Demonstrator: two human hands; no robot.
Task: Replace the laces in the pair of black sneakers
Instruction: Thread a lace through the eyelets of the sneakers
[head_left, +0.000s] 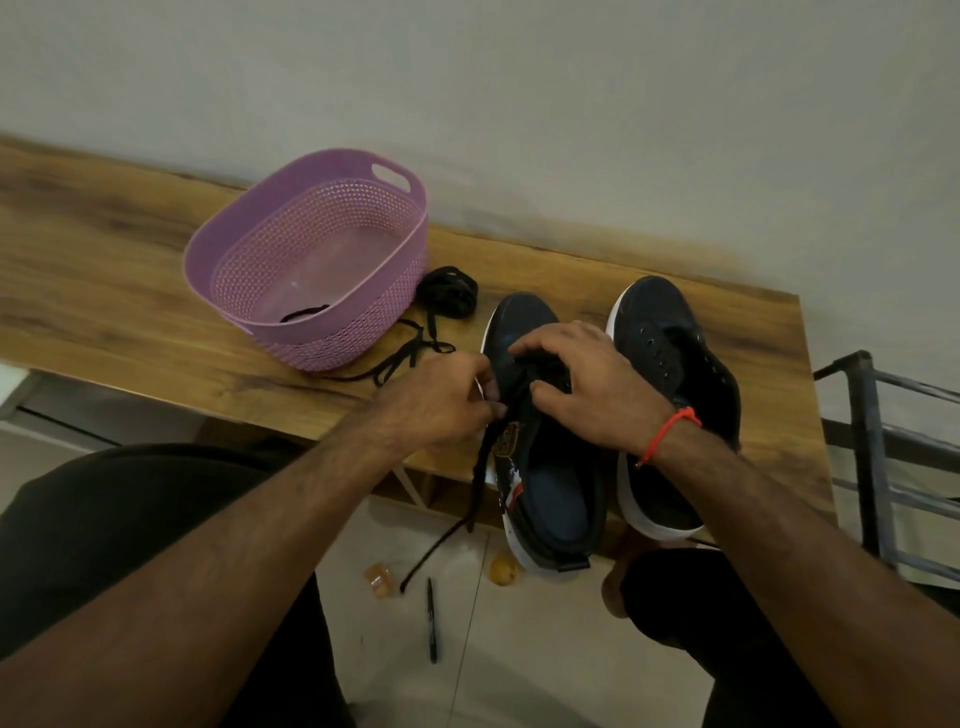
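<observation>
Two black sneakers stand side by side on the wooden table (130, 270). The left sneaker (550, 483) has a black lace (480, 467) running from its eyelets down over the table edge toward the floor. My left hand (441, 400) pinches this lace at the shoe's left side. My right hand (582, 384) rests over the shoe's eyelet area, its fingers curled on the upper and lace. The right sneaker (670, 348) has bare eyelets and no lace. A coiled black lace (448, 291) and a loose black lace (400, 353) lie beside the basket.
A purple plastic basket (317, 249) stands on the table at left, with a lace end inside. On the tiled floor lie a pen (432, 618), a small yellow object (503, 569) and an orange scrap (379, 579). A metal rack (883, 457) stands at right.
</observation>
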